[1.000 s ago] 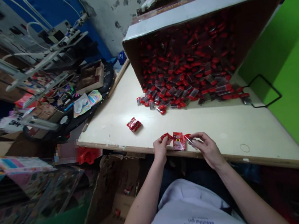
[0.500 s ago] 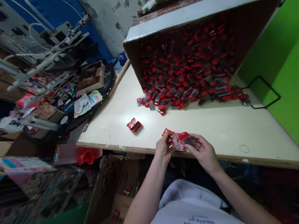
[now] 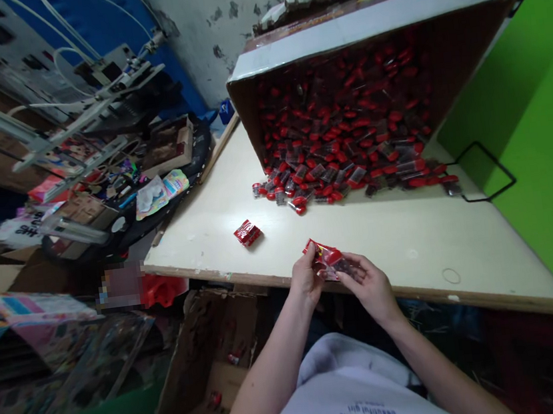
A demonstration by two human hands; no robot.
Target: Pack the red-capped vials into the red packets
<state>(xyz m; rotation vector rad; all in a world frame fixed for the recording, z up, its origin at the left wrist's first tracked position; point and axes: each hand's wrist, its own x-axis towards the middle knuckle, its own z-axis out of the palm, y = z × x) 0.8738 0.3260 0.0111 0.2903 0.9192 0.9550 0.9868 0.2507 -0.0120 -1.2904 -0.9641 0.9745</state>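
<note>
Over the table's front edge, my left hand (image 3: 306, 276) pinches a small clear plastic bag with red print (image 3: 319, 250). My right hand (image 3: 371, 287) is closed on a small clear container with a red cap and dark contents (image 3: 346, 265). Its red cap end points left and overlaps the bag; I cannot tell how far it is inside. A stack of flat red packets (image 3: 248, 233) lies on the table to the left of my hands. Beyond them, many similar red-capped containers (image 3: 327, 172) spill out of a tipped cardboard box (image 3: 356, 34).
The white table (image 3: 391, 236) has a rubber band (image 3: 451, 275) near its front edge. A bent black wire frame (image 3: 501, 189) sticks out by the green panel (image 3: 540, 134). Below the table's left side stands an open carton (image 3: 226, 374). A machine (image 3: 100, 87) and a cluttered round black table are at left.
My right hand has moved slightly left with the container, bringing the red cap further over the bag. My left hand still pinches the bag's edge.
</note>
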